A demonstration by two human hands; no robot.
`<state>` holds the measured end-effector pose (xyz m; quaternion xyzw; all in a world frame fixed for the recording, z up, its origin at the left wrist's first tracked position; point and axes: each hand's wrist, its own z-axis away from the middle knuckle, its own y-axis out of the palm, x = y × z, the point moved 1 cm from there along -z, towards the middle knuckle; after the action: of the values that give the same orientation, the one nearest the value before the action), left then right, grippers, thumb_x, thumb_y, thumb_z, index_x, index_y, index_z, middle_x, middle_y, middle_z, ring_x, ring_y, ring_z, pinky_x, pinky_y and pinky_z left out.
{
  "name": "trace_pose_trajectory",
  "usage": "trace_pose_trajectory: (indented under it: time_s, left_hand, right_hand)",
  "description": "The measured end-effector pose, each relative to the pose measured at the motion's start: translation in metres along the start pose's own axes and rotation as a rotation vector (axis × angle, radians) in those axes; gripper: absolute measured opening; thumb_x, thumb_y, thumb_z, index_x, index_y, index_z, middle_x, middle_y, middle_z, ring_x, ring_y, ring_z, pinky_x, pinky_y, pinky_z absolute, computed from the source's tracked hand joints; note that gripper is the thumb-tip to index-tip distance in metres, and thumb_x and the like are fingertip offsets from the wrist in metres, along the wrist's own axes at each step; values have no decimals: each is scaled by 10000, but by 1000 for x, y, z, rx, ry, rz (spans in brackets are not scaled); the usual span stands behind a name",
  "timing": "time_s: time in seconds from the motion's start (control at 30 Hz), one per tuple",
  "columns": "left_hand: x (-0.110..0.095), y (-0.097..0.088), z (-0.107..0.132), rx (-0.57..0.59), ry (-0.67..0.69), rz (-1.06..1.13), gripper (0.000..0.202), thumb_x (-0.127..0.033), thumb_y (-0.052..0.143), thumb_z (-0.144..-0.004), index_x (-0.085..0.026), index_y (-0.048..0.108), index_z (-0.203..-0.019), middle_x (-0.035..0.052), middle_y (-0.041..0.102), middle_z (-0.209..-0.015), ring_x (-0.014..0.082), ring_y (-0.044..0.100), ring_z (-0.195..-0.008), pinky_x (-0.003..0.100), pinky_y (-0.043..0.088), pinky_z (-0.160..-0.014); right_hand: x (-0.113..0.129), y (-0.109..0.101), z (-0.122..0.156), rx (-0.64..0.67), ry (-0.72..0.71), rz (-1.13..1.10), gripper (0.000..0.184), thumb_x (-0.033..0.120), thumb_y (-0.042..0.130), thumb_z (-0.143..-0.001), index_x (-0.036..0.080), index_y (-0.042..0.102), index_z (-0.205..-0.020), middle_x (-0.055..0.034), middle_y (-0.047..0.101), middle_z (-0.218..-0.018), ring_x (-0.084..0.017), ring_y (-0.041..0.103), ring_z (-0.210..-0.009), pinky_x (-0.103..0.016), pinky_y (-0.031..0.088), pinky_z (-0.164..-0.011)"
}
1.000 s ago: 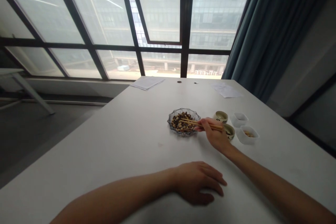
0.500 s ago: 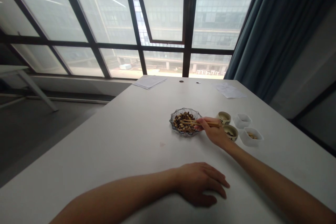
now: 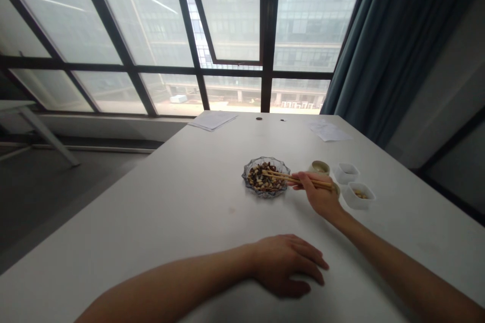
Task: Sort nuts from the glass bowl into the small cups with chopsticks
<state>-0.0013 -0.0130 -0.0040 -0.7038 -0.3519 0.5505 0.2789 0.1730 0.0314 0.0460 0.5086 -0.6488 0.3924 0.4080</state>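
My right hand (image 3: 316, 192) is closed around a pair of wooden chopsticks (image 3: 299, 178). Their tips are over the scalloped glass dish (image 3: 245, 180), which holds a mix of dark and pale nuts or seeds (image 3: 265, 177). Whether the tips pinch a piece is too small to tell. Behind the hand stands a small greenish bowl (image 3: 320, 167); a second bowl is mostly covered by the hand. Nearer me, my left hand (image 3: 288, 265) rests on the table with its fingers spread, holding nothing.
Right of my right hand are two white plastic tubs: the far tub (image 3: 346, 172) and the near tub (image 3: 358, 203), which has pale pieces inside. Papers (image 3: 212, 120) lie at the table's far left, and more sheets (image 3: 329, 130) at the far right. A small dark disc (image 3: 259, 118) sits near the far edge.
My right hand has shifted right and slightly down with the chopsticks, whose tips remain over the dish. It now covers most of the nearer bowl. My left hand keeps its pose. The view has shifted slightly.
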Motion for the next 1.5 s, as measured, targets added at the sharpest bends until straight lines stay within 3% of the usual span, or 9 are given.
trace_pose_trajectory:
  time_s: [0.27,0.43,0.57,0.9,1.17,1.33,1.5]
  left_hand:
    - [0,-1,-1,-22,15,0,345,-267,612,-870,-241,675,-1209,51,644,-1408,234,565,-1353,337,379,-1189]
    - [-1,-2,-1,-31,12,3,339,-260,623,-865,-243,678,-1199,53,651,-1398,231,571,-1344,338,385,-1182]
    - [-2,-2,-1,-30,12,-8,331,-267,625,-871,-243,676,-1198,54,654,-1395,224,577,-1335,334,383,-1179]
    - [-1,-2,-1,-28,14,-19,330,-272,614,-873,-235,679,-1194,56,654,-1393,227,580,-1331,336,387,-1174]
    - [-1,-1,-1,-39,12,-19,328,-270,614,-870,-241,680,-1190,44,655,-1393,220,578,-1333,326,382,-1177]
    - [-2,-1,-1,-41,10,-17,327,-265,620,-867,-243,677,-1189,43,657,-1391,220,578,-1333,327,379,-1181]
    - [-2,-2,-2,-32,9,-16,327,-267,615,-870,-244,678,-1190,46,656,-1392,227,580,-1333,337,384,-1181]
  right_hand:
    - [37,-82,10,-339,-88,133,387,533,713,-886,153,789,-904,-106,792,-830,-241,781,-697,-322,668,-692]
    - [29,-128,11,-438,-100,188,353,526,722,-879,179,788,-872,-93,790,-829,-241,776,-680,-331,673,-691]
    - [18,-145,11,-459,-49,174,334,536,729,-864,207,787,-863,-86,789,-824,-263,775,-680,-381,678,-709]
    - [6,-151,6,-461,-64,122,404,553,736,-853,151,770,-861,-102,786,-834,-265,780,-704,-337,673,-658]
    - [8,-153,4,-458,-83,149,388,560,715,-873,178,781,-873,-94,787,-826,-259,778,-689,-341,678,-661]
    - [25,-133,-1,-445,-105,124,431,561,703,-888,136,770,-874,-100,781,-794,-251,781,-703,-318,672,-666]
    - [45,-92,-8,-338,-104,77,460,576,699,-883,121,766,-891,-120,784,-796,-246,782,-704,-315,667,-674]
